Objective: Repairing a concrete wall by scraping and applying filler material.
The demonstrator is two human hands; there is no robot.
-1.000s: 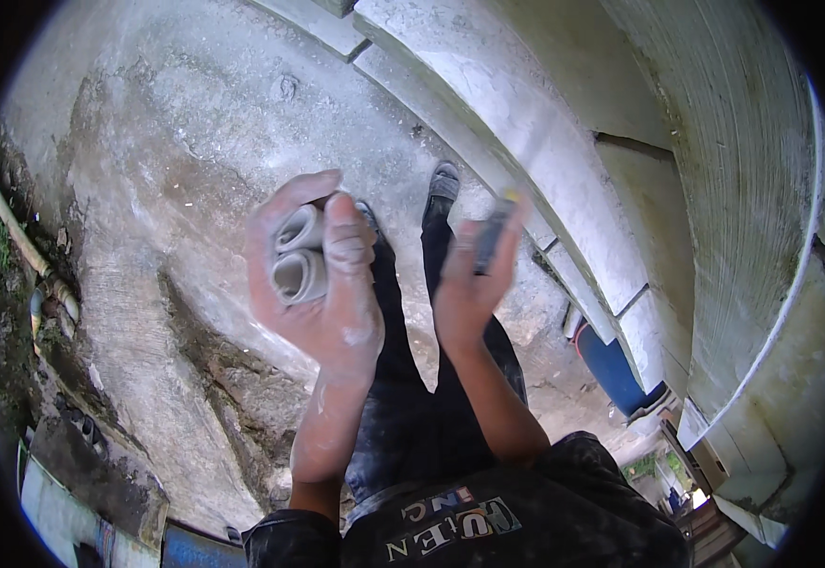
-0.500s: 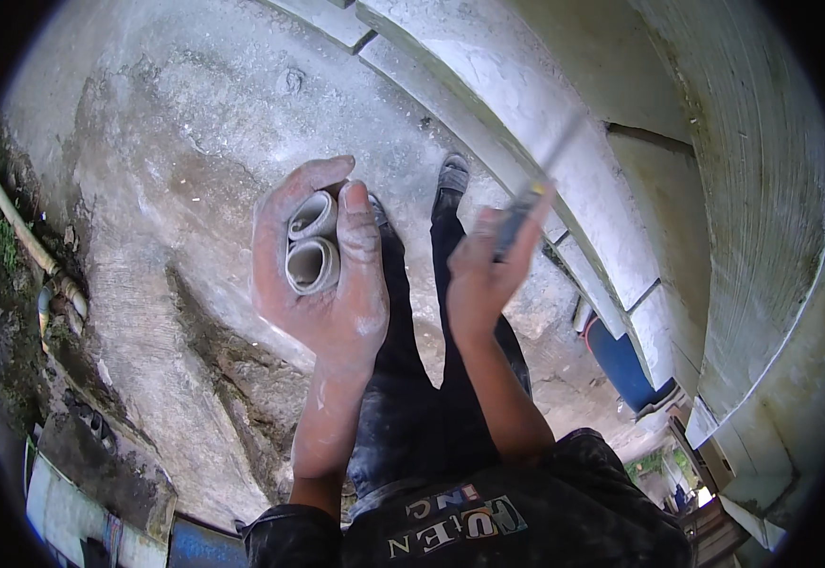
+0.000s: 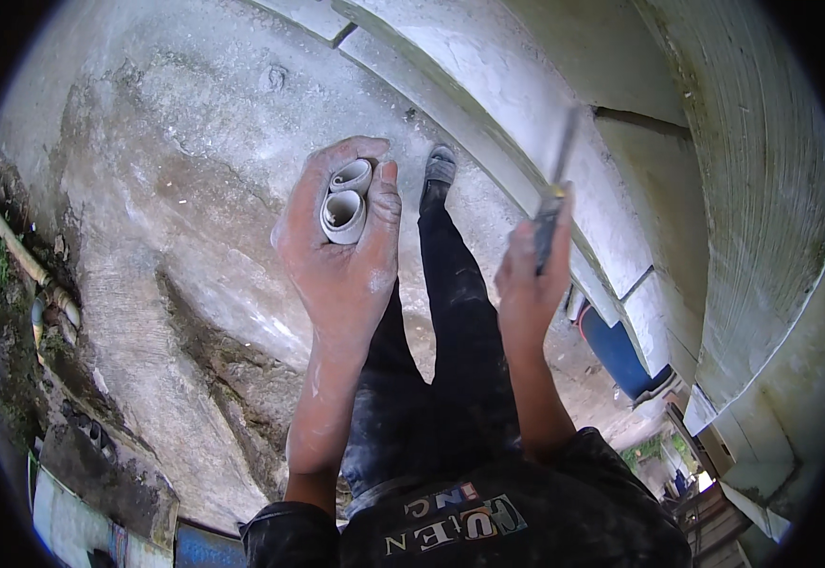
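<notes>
In my left hand (image 3: 337, 293), coated with pale dust, are two short hollow whitish rolls (image 3: 329, 223), side by side with their open ends facing up. Fingers curl round the far side and the thumb presses against the near side; the lower parts of the rolls are hidden in the palm. My right hand (image 3: 532, 293) grips a thin-bladed tool (image 3: 547, 235) by its dark grey handle, which has a small yellow part near the top. The blade points away from me and is smeared by motion, so its exact kind is unclear. Tool and rolls are apart.
Rough, dusty concrete floor (image 3: 204, 218) lies below, broken near the left. A pale ledge (image 3: 488, 85) and wall (image 3: 762, 189) curve along the right. A blue tub (image 3: 616, 358) stands by the ledge; a pipe (image 3: 19, 246) lies at far left.
My left hand has moved up and slightly right with the rolls. My right hand has shifted right with the tool, whose blade now points more straight ahead. One foot is now hidden.
</notes>
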